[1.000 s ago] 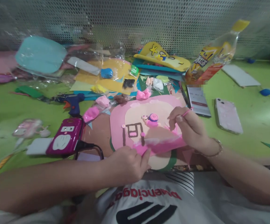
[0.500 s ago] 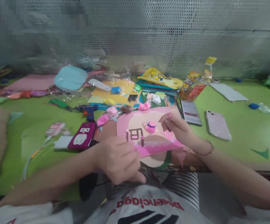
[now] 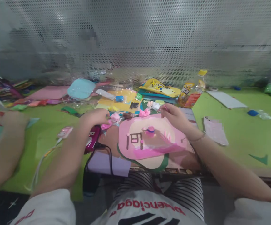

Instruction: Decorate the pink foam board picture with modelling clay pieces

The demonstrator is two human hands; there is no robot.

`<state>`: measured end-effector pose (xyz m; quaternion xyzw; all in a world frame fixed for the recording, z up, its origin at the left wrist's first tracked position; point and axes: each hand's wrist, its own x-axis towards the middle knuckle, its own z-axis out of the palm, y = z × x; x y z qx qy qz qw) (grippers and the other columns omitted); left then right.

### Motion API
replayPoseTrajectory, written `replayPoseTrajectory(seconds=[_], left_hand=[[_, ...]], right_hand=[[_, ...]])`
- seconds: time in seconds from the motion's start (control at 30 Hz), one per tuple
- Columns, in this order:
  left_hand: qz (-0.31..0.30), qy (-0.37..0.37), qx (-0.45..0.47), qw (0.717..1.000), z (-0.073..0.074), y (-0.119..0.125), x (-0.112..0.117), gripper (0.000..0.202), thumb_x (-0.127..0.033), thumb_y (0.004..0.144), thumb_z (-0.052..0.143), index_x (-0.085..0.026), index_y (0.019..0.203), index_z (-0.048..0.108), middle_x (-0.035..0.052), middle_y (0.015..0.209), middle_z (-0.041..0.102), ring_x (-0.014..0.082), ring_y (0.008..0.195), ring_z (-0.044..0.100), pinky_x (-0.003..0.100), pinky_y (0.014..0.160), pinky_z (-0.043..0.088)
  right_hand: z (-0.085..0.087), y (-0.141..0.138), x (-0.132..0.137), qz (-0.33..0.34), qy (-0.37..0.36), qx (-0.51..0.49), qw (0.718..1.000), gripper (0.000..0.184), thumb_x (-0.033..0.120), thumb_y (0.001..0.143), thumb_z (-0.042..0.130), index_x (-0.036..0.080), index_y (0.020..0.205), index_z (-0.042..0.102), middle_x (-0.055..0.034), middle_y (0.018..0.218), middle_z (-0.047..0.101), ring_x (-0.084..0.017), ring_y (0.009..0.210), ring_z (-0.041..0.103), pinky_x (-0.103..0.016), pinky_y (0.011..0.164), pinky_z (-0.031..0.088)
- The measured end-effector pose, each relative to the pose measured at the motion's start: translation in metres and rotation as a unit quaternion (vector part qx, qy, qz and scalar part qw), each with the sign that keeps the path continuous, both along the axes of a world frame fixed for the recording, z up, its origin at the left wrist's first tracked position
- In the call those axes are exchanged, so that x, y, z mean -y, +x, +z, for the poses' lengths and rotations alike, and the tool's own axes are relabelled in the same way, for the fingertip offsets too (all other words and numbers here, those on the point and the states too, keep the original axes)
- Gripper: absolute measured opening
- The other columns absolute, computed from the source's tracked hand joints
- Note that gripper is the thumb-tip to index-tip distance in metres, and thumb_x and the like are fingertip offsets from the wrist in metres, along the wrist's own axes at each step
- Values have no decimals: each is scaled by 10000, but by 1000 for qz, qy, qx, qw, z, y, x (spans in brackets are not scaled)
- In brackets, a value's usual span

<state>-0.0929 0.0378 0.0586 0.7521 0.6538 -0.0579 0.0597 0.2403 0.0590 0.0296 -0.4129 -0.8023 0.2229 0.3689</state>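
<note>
The right hand (image 3: 175, 118) has its grip pinched closed on a thin pink stick (image 3: 165, 108), just above the pink craft board (image 3: 135, 151). The clay figure (image 3: 150, 131) sits just inward of that grip. The left hand (image 3: 95, 117) curls beside pink clay lumps (image 3: 114, 117); whether its grip holds anything I cannot tell. A dropped right wrist could squash the figure, and the left forearm could snag the black cable (image 3: 110, 156).

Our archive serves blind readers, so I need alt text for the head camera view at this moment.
A person's right hand pinches a thin pink stick at the far edge of a pink craft board bearing a small clay figure, while the left hand is beside pink clay lumps. Craft scraps and a phone litter the green table.
</note>
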Motion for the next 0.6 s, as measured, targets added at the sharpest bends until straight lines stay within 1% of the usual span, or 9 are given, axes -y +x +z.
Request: replayPoseTrajectory(seconds=[0.07,0.13,0.17,0.23,0.27,0.33,0.4,0.5,0.6], left_hand=[[17,-63,-39,997,-8,6,-7,317,-441,664,615,-133,725,659,57,646,633,141,538,508,241,517,315],[27,-76,-72,994,-12,15,-10,362,-480,687,580,-126,719,649,86,684,637,176,588,545,260,544,341],[22,-57,-83,995,-14,19,-11,369,-481,693,572,-123,746,648,102,726,642,198,627,563,269,562,358],[-5,5,-92,996,-19,27,-12,358,-431,706,568,-129,885,643,130,874,645,237,752,590,286,621,398],[-24,32,-92,995,-23,30,-13,355,-389,723,555,-141,967,627,133,948,634,245,821,590,290,661,413],[-53,49,-88,993,-31,34,-16,335,-286,764,503,-179,1069,592,116,1040,606,233,922,575,282,738,424],[-69,32,-88,993,-38,35,-21,299,-190,777,461,-197,1038,606,101,1055,595,220,957,563,279,785,421],[-76,4,-95,993,-43,32,-26,236,-112,746,457,-162,887,640,122,1012,598,238,940,562,315,817,418],[-69,-18,-95,993,-43,28,-26,209,-87,673,504,-149,823,637,130,967,607,251,888,568,328,777,433]], right_hand=[[-14,4,-6,-21,-8,-10,1000,164,231,835,423,184,707,514,0,655,556,-140,669,515,-258,650,373],[-25,8,-10,-27,-19,9,999,158,223,828,425,181,722,534,-8,647,575,-149,673,530,-259,651,375],[-28,10,-11,-27,-25,20,999,150,215,823,426,179,740,545,-10,643,584,-151,665,538,-256,642,376],[-32,12,-12,-31,-27,35,999,145,195,815,425,174,782,565,-14,643,603,-151,648,558,-246,620,377],[-32,13,-12,-36,-18,43,998,149,187,812,424,173,790,571,-15,641,608,-149,637,564,-240,609,375],[-32,12,-11,-45,13,65,997,154,180,807,430,172,761,577,-17,619,602,-145,609,554,-235,588,361],[-33,10,-9,-48,42,87,994,151,183,799,449,174,731,583,-14,592,583,-142,578,523,-237,566,337],[-35,7,-7,-17,46,82,995,150,184,806,454,172,773,600,-2,569,558,-133,545,491,-233,540,322],[-38,7,-6,11,48,67,997,160,179,816,446,165,809,605,8,557,537,-122,514,469,-225,517,323]])
